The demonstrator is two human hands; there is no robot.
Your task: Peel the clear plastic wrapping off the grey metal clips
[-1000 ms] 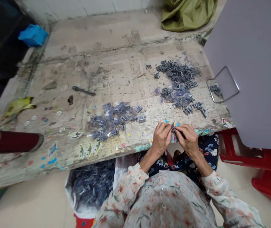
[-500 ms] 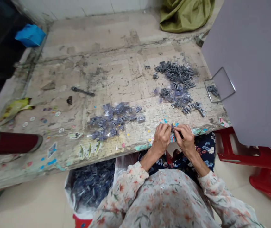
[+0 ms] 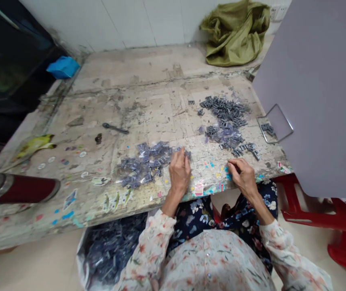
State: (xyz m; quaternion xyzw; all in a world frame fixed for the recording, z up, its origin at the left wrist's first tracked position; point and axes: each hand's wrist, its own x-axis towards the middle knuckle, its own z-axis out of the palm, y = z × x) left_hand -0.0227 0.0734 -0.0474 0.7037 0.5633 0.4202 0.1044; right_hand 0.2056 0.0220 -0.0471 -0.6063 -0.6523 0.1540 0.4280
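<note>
My left hand (image 3: 179, 171) is at the right edge of a loose pile of small grey plastic pieces in clear purplish film (image 3: 147, 171). Its fingers are bent and held together; a small grey piece (image 3: 188, 154) shows beside the fingertips, and what they grip is hidden. My right hand (image 3: 243, 174) is by the table's front edge, its fingers curled and thumb close to the forefinger. I cannot make out anything between them. Beyond that hand lies a heap of bare grey plastic pieces (image 3: 224, 109), with purplish film (image 3: 229, 133) among its nearer part.
A dark red flask (image 3: 30, 188) lies at the left, near a banana peel (image 3: 36, 145). A dark tool-like bar (image 3: 115, 128) rests mid-table. A grey panel (image 3: 318, 89) with a wire loop (image 3: 283, 121) stands at the right. Below the table is a filled white bag (image 3: 83, 254).
My hands have parted from where they met at the table's edge. The left moved left to the film-covered pile; the right shifted slightly right. The view has tilted up.
</note>
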